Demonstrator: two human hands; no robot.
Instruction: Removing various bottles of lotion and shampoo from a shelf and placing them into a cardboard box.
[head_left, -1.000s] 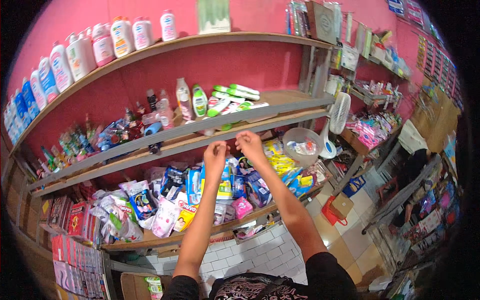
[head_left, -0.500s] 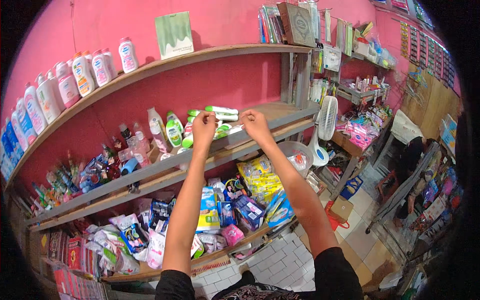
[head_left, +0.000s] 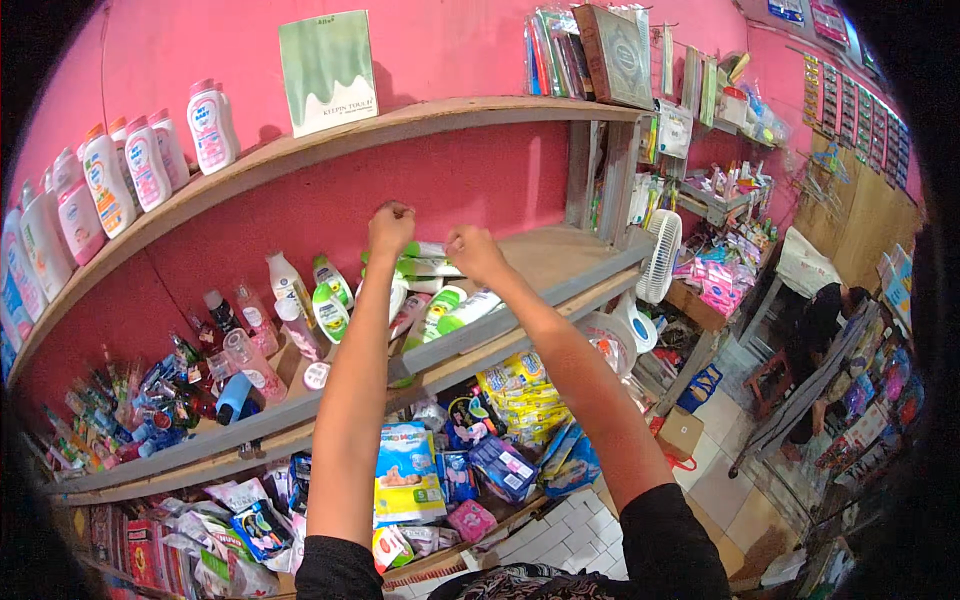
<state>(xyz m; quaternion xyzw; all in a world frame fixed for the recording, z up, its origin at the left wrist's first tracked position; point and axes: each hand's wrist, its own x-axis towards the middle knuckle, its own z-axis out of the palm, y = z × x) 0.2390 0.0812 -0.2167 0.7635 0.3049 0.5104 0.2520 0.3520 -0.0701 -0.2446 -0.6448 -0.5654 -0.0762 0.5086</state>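
Observation:
Both of my arms reach over the middle shelf. My left hand is raised near the pink back wall, its fingers curled in a pinch; whatever is in them does not show. Beside it, my right hand is closed too, its fingertips bent inward above a pile of bottles, and its contents are hidden. White bottles with green caps lie stacked behind and between the hands. More green-and-white bottles lie in front, near the shelf's grey front rail. Upright green-labelled bottles stand left of my left forearm.
An upper shelf holds powder bottles, a green box and books. Diaper packs fill the lower shelf. A white fan stands at the right end. Another person is at the far right.
The view has shifted closer to the shelf. Both hands have moved slightly left and nearer the back wall, still pinched, and more of the front bottles show.

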